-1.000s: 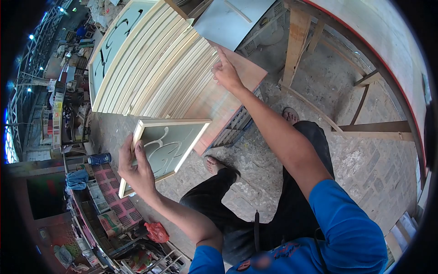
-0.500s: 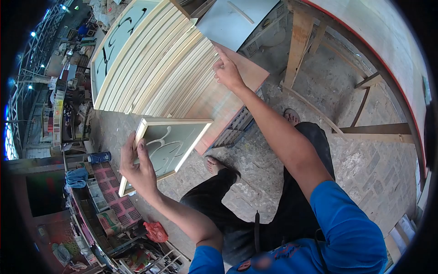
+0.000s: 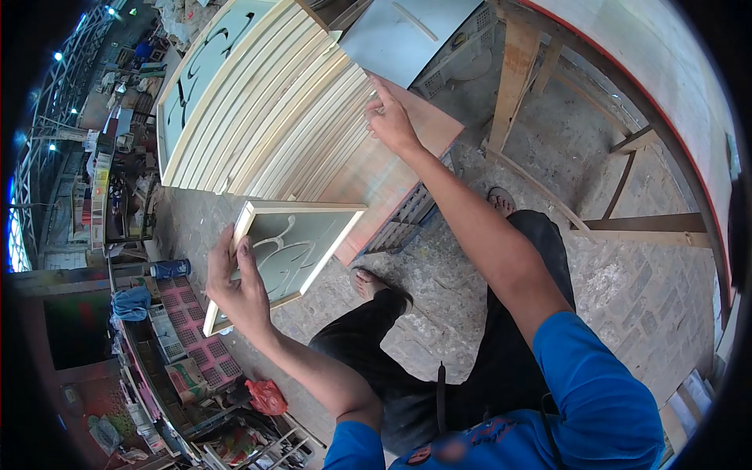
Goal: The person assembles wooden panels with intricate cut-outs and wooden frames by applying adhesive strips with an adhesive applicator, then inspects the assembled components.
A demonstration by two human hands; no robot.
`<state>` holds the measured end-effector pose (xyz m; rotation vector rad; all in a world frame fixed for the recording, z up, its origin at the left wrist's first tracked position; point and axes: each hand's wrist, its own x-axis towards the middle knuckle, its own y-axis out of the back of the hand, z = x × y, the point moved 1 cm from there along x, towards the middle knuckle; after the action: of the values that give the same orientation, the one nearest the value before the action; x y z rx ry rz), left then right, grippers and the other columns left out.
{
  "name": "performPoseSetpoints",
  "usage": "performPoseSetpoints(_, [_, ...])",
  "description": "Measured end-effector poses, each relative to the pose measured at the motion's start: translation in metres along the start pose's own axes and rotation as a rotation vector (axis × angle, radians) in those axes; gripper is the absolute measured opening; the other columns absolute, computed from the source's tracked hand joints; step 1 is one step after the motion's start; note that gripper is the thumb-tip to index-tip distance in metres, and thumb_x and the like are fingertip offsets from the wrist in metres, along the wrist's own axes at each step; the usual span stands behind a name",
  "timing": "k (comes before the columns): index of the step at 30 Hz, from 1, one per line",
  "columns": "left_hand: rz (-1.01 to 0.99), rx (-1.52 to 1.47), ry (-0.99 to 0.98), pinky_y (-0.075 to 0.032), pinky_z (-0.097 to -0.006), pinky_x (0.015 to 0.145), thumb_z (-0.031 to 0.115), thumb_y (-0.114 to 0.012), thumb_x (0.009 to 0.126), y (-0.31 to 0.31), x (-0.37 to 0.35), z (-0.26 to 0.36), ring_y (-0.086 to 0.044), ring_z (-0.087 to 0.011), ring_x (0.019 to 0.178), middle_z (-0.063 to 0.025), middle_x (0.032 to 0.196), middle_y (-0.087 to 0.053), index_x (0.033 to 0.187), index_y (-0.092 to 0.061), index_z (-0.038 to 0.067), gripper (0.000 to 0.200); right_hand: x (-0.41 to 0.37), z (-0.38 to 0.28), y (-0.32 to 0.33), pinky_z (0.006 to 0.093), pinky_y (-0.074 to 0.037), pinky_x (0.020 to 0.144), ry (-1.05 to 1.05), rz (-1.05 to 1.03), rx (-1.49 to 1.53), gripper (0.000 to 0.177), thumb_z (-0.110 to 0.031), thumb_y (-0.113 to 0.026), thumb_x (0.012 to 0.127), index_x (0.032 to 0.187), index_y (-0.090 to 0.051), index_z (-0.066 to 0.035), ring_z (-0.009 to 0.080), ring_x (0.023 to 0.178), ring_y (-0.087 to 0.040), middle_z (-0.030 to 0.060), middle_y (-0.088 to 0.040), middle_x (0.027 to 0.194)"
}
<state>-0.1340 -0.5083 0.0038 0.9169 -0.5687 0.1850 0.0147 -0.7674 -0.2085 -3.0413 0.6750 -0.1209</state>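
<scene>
My left hand [image 3: 241,283] grips a small wood-framed panel [image 3: 309,241] by its left edge, thumb on the near side. Its grey-green face carries pale curling lines, and the frame is tilted beside the near side of a tall stack. That stack of pale wood-framed panels [image 3: 266,106] leans in a row, its end panel showing dark scrollwork. My right hand [image 3: 390,125] is at the stack's right side, index finger stretched out to the frame edges and the other fingers loosely curled. Nothing shows in its grasp.
A reddish board [image 3: 427,125] lies under the stack, on a dark plastic crate [image 3: 399,215]. Behind is a pale sheet [image 3: 407,39]. A large red-edged table [image 3: 689,63] on wooden legs stands right. Shelves with clutter and a red bag [image 3: 266,397] line the left.
</scene>
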Motion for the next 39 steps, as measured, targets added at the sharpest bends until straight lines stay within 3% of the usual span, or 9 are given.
performPoseSetpoints(16, [-0.002,0.014,0.003,-0.050,-0.0282,0.069,0.009,-0.063,0.091,0.001,0.000,0.003,-0.064,-0.0142,0.077,-0.0117,0.087,-0.068,0.113,-0.066,-0.002,0.025,0.001,-0.027,0.002,0.0358,-0.047,0.088,0.108,0.070,0.036,0.069,-0.005,-0.057,0.081,0.147,-0.035,-0.011,0.0271,0.093,-0.063,0.0097,-0.065,0.092])
performPoseSetpoints(25, [0.006,0.012,-0.018,-0.051,-0.0287,0.071,0.011,-0.063,0.091,0.001,0.000,0.001,-0.065,-0.0152,0.077,-0.0124,0.088,-0.069,0.113,-0.066,-0.003,0.026,0.002,-0.036,0.003,0.0354,-0.045,0.093,0.067,0.011,0.026,0.068,-0.006,-0.055,0.082,0.147,-0.035,-0.011,0.0265,0.097,-0.062,0.0098,-0.066,0.092])
performPoseSetpoints(27, [-0.046,0.009,0.022,-0.047,-0.0246,0.078,0.012,-0.059,0.095,0.002,0.000,0.003,-0.059,-0.0109,0.085,-0.0095,0.095,-0.068,0.115,-0.063,-0.004,0.026,0.003,-0.042,0.004,0.0285,-0.055,0.070,0.128,-0.007,0.018,0.069,-0.001,-0.052,0.085,0.149,-0.030,-0.011,0.0160,0.075,-0.061,0.0100,-0.060,0.101])
performPoseSetpoints(39, [-0.049,0.031,0.009,-0.048,-0.0247,0.078,0.013,-0.059,0.095,0.001,0.001,0.003,-0.060,-0.0113,0.085,-0.0101,0.097,-0.068,0.116,-0.063,-0.004,0.027,0.007,-0.043,0.002,0.0278,-0.055,0.066,0.123,-0.037,0.014,0.069,-0.002,-0.054,0.085,0.149,-0.030,-0.010,0.0154,0.073,-0.060,0.0102,-0.060,0.101])
